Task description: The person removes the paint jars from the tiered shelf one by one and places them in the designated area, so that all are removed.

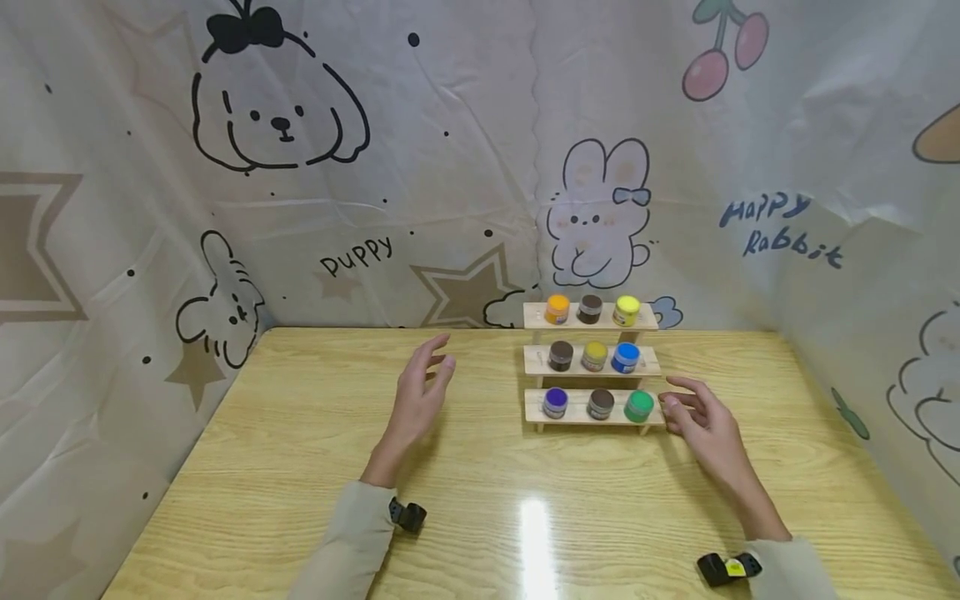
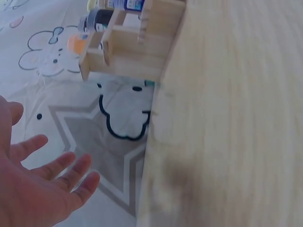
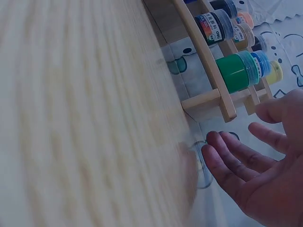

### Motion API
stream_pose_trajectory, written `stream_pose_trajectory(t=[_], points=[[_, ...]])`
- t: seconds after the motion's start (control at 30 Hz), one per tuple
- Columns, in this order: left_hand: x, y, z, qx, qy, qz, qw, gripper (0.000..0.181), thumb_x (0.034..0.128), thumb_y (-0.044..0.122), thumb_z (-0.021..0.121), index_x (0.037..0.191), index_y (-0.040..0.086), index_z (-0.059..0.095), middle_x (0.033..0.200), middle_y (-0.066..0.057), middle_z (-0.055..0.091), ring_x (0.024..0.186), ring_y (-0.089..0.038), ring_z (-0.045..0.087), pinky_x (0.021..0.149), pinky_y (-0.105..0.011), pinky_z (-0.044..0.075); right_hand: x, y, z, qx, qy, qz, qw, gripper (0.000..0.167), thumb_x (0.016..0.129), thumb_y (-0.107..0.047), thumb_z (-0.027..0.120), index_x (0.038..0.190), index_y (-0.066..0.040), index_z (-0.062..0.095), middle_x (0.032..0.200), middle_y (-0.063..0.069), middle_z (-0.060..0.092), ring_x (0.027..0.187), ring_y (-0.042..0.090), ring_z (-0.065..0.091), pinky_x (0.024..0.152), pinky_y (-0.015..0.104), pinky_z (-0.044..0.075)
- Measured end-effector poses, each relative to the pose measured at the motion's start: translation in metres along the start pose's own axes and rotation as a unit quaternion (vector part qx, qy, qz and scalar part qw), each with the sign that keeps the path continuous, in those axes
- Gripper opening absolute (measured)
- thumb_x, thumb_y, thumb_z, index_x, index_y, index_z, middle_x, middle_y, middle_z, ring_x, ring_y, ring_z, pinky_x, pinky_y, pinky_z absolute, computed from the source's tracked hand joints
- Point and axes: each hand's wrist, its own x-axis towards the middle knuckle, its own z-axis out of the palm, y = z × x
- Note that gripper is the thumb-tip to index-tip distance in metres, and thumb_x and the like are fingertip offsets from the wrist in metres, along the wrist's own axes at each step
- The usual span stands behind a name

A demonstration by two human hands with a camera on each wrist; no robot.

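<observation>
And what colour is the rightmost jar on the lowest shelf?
That jar is green, best seen in the right wrist view.

In my head view the curtain (image 1: 465, 192) reads "PUPPY" (image 1: 357, 257) left of centre, "Happy Rabbit" (image 1: 782, 229) upper right; jar labels (image 3: 209, 26) blur.

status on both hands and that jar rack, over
Left hand empty, apart from rack. Right hand empty, by rack's right end. Nine jars upright, three per tier. No obstruction seen.
</observation>
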Motion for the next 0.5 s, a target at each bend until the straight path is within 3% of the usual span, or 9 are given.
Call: stream_pose_trajectory(t=[0.17, 0.5], points=[[0.010, 0.009, 0.010, -0.014, -0.012, 0.004, 0.9998, 0.045, 0.1108, 0.031, 0.048, 0.152, 0.014, 0.047, 0.148, -0.013, 0.051, 0.127, -0.035, 0.056, 0.100, -0.056, 0.049, 0.000, 0.002, 0.001, 0.015, -0.022, 0.023, 0.9994, 0.047, 0.109, -0.026, 0.052, 0.149, -0.003, 0.045, 0.129, 0.031, 0.061, 0.099, 0.007, 0.068, 0.079, 0.029, 0.062], [0.033, 0.025, 0.033, -0.068, -0.018, 0.007, 0.9975, 0.045, 0.1102, 0.023, 0.050, 0.152, 0.009, 0.047, 0.146, -0.019, 0.052, 0.127, -0.040, 0.056, 0.099, -0.060, 0.049, 0.000, 0.007, 0.002, 0.024, -0.049, 0.020, 0.9983, 0.043, 0.109, -0.017, 0.053, 0.146, 0.003, 0.049, 0.117, 0.032, 0.065, 0.092, 0.017, 0.074, 0.077, 0.031, 0.062]])
